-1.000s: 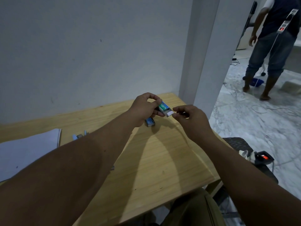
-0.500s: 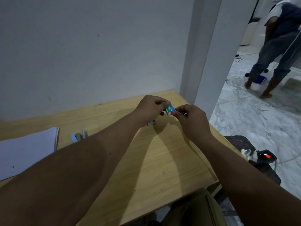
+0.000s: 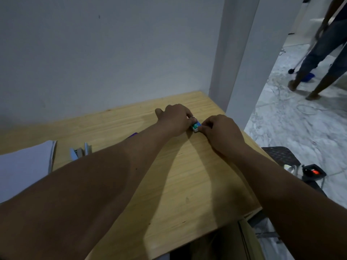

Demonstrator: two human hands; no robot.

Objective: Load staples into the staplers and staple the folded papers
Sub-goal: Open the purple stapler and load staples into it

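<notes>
A small green and blue staple box sits low on the wooden table, pinched between both hands. My left hand grips its left end with curled fingers. My right hand holds its right end with thumb and fingertips. A light blue stapler lies opened beside my left forearm. A stack of white papers rests at the table's left. A purple object peeks out behind my left forearm.
The white wall and a pillar bound the table at the back and right. Another person stands on the marble floor at the far right. A power strip with a red light lies beside a dark chair seat.
Both hands have lowered the staple box from the air down to the table. The box's white inner tray, pulled out a second ago, no longer sticks out. The second small box is now hidden.
</notes>
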